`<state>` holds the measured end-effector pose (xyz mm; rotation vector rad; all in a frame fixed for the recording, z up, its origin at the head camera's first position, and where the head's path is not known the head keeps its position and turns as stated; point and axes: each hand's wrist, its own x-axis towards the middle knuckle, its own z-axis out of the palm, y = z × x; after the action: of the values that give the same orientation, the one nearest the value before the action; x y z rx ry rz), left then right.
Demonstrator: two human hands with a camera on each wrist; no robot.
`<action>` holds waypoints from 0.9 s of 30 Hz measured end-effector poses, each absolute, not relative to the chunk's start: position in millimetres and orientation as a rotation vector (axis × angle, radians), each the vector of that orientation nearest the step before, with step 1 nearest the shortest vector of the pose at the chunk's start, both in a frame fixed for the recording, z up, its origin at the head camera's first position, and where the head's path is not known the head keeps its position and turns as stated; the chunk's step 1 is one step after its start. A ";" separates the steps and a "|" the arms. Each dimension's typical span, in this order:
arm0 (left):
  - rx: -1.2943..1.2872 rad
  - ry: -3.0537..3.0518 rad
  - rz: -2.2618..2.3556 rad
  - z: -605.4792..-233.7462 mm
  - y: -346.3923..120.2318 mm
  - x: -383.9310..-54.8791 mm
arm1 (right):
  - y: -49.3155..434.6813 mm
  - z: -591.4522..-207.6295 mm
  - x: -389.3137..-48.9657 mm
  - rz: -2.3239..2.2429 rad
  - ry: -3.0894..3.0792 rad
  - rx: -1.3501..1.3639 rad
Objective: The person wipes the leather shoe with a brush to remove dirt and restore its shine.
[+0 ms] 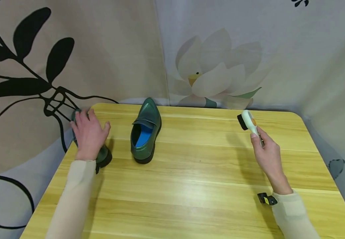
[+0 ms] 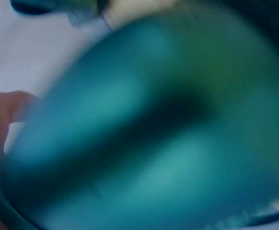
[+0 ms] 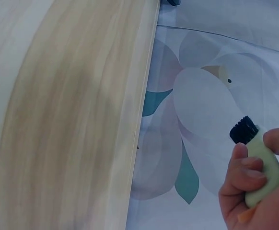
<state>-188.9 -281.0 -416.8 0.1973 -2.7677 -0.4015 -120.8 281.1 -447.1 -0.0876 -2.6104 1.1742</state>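
My left hand (image 1: 88, 134) lies over a green loafer (image 1: 103, 155) at the table's left edge, fingers toward its toe and thumb spread out to the right. The hand hides much of this shoe; its heel shows beside the wrist. In the left wrist view the blurred green shoe (image 2: 144, 129) fills most of the picture, with the thumb (image 2: 5, 105) beside it. A second green loafer (image 1: 148, 127) with a blue insole stands upright nearby, toe to the back. On the right, my right hand (image 1: 268, 154) grips the pale handle of a small brush (image 1: 249, 119) with black bristles (image 3: 244, 130).
The wooden table (image 1: 190, 186) has rounded back corners. Behind it hangs a pale curtain (image 1: 124, 49) printed with dark leaves and a large flower. A small black and yellow device (image 1: 267, 199) is at the right wrist.
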 end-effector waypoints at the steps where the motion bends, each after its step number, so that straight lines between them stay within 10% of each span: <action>1: 0.247 -2.803 -0.385 -417.1 -287.3 -188.8 | 281.2 -447.3 -120.7 1.174 -2.611 -0.087; 27: 0.865 -3.410 -0.776 -408.5 -348.0 -202.1 | 284.8 -448.4 -118.8 1.167 -2.624 -0.062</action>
<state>-202.1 -348.0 -408.5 0.8648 -3.4095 -0.7764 -118.8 284.8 -448.4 -0.0625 -2.6244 1.1674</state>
